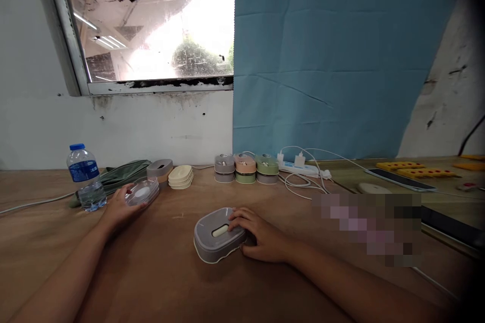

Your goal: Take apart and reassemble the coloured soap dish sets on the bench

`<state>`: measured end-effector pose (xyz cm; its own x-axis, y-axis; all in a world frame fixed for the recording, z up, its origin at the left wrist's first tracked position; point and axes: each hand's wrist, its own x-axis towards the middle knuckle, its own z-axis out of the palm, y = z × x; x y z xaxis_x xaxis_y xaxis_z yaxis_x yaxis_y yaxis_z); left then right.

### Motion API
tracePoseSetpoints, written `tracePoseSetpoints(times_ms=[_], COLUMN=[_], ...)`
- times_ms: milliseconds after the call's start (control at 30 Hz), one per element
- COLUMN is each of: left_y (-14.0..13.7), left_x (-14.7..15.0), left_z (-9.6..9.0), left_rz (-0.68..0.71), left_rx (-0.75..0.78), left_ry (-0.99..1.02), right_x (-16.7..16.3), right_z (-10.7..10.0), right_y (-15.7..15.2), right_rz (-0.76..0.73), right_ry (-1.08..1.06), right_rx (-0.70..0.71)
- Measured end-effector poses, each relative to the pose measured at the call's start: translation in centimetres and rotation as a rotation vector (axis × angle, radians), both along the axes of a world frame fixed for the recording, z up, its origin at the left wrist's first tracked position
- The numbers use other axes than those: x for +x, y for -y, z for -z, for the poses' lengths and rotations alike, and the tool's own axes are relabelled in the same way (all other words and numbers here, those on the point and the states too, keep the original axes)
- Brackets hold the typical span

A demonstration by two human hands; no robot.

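Note:
My right hand (pixel 253 234) grips the right end of a grey oval plastic box (pixel 212 245), fingers on top and thumb at its side. The box rests on the table and has a slot in its top showing something cream-coloured; a pale rim edges its bottom. Over to the left, my left hand (pixel 120 209) is closed around the near side of a small stack of clear plastic lids (pixel 146 193). Just behind the lids stand a grey oval piece on an orange one (pixel 160 169) and a stack of cream oval trays (pixel 181 177).
A water bottle (pixel 86 179) and a dark green cloth bag (pixel 123 174) lie left. At the back stand stacked grey, pink and green boxes (pixel 245 169), beside a power strip (pixel 303 167) with loose white cables. A phone (pixel 399 179) and yellow blocks (pixel 426 172) are right; one patch is pixelated.

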<state>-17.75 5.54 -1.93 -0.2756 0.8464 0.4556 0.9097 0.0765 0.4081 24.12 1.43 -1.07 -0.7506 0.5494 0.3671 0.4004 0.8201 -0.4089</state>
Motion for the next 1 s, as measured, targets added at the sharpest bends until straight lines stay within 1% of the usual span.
tracePoseSetpoints(times_ms=[167,367,433,533,600,633,700,733,767,800,833,867,900,933,1000], left_y=[0.2,0.4,0.6,1.0,1.2,1.2,1.4,1.6,1.8,2.2,2.8,3.4,4.1,4.8,6.0], left_x=[0.7,1.6,1.9,2.4,2.7,3.1,4.4,5.4,6.7,8.3,10.0,11.8,13.5,15.1,17.7], left_z=[-0.2,-0.9,-1.0,-1.2,-1.4,-1.6,-2.1,-2.3,-2.5,-2.7,-2.8,-2.8,-2.7,-2.4,-1.8], left_rz=[0.000,-0.041,-0.051,-0.080,-0.113,-0.135,-0.151,-0.123,-0.052,0.063,0.226,0.436,0.636,0.799,0.989], left_rx=[-0.014,-0.104,-0.117,-0.113,-0.074,-0.026,0.122,0.209,0.282,0.324,0.334,0.283,0.187,0.099,-0.019], left_ry=[0.005,-0.030,-0.063,-0.167,-0.240,-0.279,-0.355,-0.379,-0.382,-0.357,-0.308,-0.245,-0.172,-0.111,-0.086], right_x=[0.0,-0.1,-0.1,-0.1,-0.1,-0.1,-0.1,-0.1,-0.1,-0.1,-0.1,-0.1,-0.1,-0.1,0.0], right_z=[0.0,0.1,0.1,0.1,0.1,0.1,0.0,0.0,0.0,0.0,0.0,0.0,0.1,0.2,0.5], right_y=[0.1,-0.1,-0.1,-0.1,-0.1,-0.2,-0.2,-0.1,-0.1,-0.1,-0.1,-0.1,-0.1,-0.1,-0.4], right_rz=[0.004,0.003,-0.002,-0.001,0.002,0.003,0.002,0.000,-0.001,-0.001,0.002,0.008,0.017,0.031,0.071], right_ry=[-0.005,-0.021,-0.026,-0.025,-0.020,-0.018,-0.016,-0.017,-0.017,-0.018,-0.021,-0.024,-0.029,-0.035,-0.048], right_rx=[0.005,0.031,0.034,0.034,0.032,0.032,0.035,0.038,0.044,0.050,0.057,0.063,0.069,0.073,0.073])
